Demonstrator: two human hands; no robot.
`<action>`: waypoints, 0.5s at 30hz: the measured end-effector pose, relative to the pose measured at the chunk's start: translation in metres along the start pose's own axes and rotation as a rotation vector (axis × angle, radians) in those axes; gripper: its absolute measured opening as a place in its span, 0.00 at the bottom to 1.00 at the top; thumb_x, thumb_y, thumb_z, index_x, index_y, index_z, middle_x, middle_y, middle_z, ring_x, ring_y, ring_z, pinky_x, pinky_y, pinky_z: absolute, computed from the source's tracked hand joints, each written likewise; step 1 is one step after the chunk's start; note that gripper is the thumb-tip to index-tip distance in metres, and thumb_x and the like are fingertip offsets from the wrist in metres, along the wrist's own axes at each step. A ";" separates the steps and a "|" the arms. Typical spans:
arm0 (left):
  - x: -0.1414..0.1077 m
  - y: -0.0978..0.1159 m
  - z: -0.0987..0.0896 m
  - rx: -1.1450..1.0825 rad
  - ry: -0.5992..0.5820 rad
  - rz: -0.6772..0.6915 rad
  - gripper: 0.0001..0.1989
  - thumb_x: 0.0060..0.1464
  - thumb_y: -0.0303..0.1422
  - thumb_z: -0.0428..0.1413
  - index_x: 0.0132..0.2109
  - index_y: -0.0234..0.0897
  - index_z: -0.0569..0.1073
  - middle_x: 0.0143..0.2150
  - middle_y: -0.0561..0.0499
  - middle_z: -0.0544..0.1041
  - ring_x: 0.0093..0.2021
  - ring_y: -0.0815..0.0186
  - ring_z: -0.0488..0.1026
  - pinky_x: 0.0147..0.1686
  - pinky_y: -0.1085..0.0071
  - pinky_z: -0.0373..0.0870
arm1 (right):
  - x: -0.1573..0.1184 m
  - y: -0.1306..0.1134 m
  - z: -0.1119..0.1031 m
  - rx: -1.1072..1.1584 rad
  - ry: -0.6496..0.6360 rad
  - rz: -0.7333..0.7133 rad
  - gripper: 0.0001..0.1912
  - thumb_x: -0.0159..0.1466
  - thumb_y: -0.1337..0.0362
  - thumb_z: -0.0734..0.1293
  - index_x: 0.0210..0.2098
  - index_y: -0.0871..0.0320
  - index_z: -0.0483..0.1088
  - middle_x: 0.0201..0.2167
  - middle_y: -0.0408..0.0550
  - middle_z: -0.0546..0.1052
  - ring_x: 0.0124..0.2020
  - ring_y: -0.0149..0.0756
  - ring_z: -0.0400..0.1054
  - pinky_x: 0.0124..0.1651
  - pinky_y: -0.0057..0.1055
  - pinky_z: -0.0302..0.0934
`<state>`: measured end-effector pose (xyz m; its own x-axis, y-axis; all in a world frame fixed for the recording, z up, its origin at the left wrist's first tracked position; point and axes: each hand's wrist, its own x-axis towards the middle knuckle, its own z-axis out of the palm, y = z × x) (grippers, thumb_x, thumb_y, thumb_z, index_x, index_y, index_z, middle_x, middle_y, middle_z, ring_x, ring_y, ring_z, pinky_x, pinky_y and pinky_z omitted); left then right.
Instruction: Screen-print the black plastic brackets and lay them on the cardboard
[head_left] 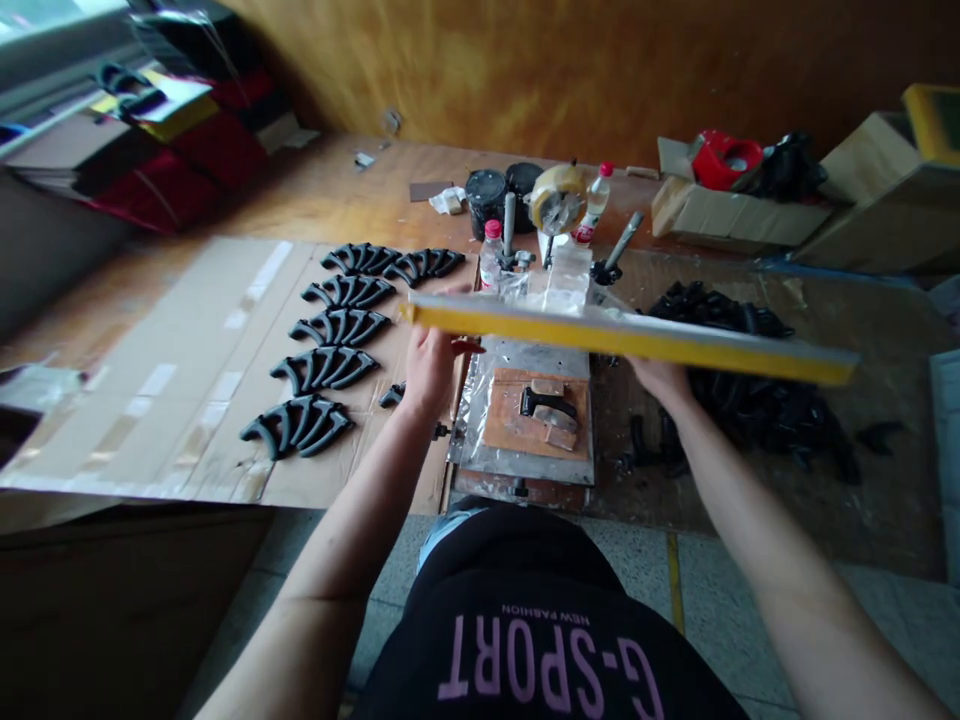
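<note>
far over on the left, red-sided bundles (180, 150) of flat material stand on the wooden worktop (360, 195), near the window side. next to them a broad sheet of cardboard (225, 350), crossed by strips of clear tape, lies flat. on its right part sit curved black pieces (330, 368), nested closely in several rows, with one loose black piece (392, 396) just beside the left forearm.

then comes the left hand (433, 360), its grip closed on the left end of a long yellow-edged panel (630, 340). that panel is seen almost edge-on, raised above the middle of the worktop and slanting slightly down to the right. behind it are two dark tubs (486, 195) and a red-capped bottle (491, 255). below it, a metal plate (525, 463) carries a wooden board (504, 418), and on that board rests a single black piece (551, 404).

farther right, the right hand (660, 376) has its grip on the panel's lower edge, right of the middle; most of its fingers are hidden. beyond it a loose heap of black parts (787, 415) covers the worktop, partly behind the panel. behind the heap, an open carton (739, 215) holds a red tape dispenser (724, 160).
</note>
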<state>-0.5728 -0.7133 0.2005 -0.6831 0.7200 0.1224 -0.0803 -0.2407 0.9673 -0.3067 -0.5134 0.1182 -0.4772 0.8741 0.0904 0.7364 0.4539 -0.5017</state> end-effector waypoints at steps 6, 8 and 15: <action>-0.010 -0.012 0.009 -0.035 -0.002 -0.162 0.29 0.59 0.56 0.47 0.54 0.38 0.70 0.39 0.45 0.81 0.36 0.65 0.78 0.30 0.74 0.72 | -0.067 -0.038 0.070 -0.266 -0.261 -0.218 0.10 0.64 0.59 0.67 0.35 0.60 0.72 0.42 0.57 0.76 0.48 0.47 0.66 0.50 0.39 0.59; -0.046 -0.039 0.006 -0.006 -0.097 -0.460 0.31 0.56 0.56 0.50 0.53 0.36 0.71 0.39 0.42 0.81 0.35 0.61 0.79 0.27 0.71 0.72 | -0.079 -0.061 0.075 -0.299 -0.278 -0.134 0.07 0.66 0.62 0.64 0.37 0.61 0.71 0.39 0.58 0.76 0.45 0.46 0.67 0.47 0.38 0.60; -0.123 -0.105 -0.015 -0.086 -0.045 -0.864 0.22 0.56 0.51 0.54 0.44 0.34 0.71 0.43 0.40 0.80 0.38 0.60 0.80 0.27 0.71 0.74 | -0.099 -0.080 0.071 0.133 -0.345 -0.554 0.09 0.67 0.71 0.60 0.38 0.56 0.72 0.38 0.48 0.77 0.45 0.38 0.68 0.49 0.34 0.62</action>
<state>-0.4914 -0.7862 0.0810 -0.3283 0.6974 -0.6371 -0.6134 0.3554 0.7052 -0.3525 -0.6488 0.0888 -0.9107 0.4017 0.0959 0.2827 0.7757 -0.5643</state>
